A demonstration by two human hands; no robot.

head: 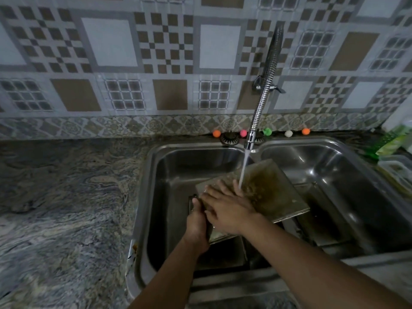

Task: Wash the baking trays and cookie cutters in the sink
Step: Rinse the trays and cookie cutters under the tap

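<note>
Double sink (pixel 365 157) set in a stone surface (pixel 66 197); landmark is the tap (pixel 263 85) over the divider. Tray (pixel 274 192) sits straight under the tap, tilted, spanning the divider, long axis running from near-left up to far-right. Water stream (pixel 243 168) hits the tray's upper face just beside the right hand's fingertips. More dark trays lie below it in both basins; count unclear. No cookie cutters visible.

Left hand (pixel 197 221): grip curled round the tray's near-left edge, thumb on top, holding it. Right hand (pixel 225 208): fingers straight and spread, flat on the tray face, holding nothing.

Brown residue lies right of the right hand, below the tap, so that hand is nearer; scrubbing likely sweeps rightward along the long axis.
</note>
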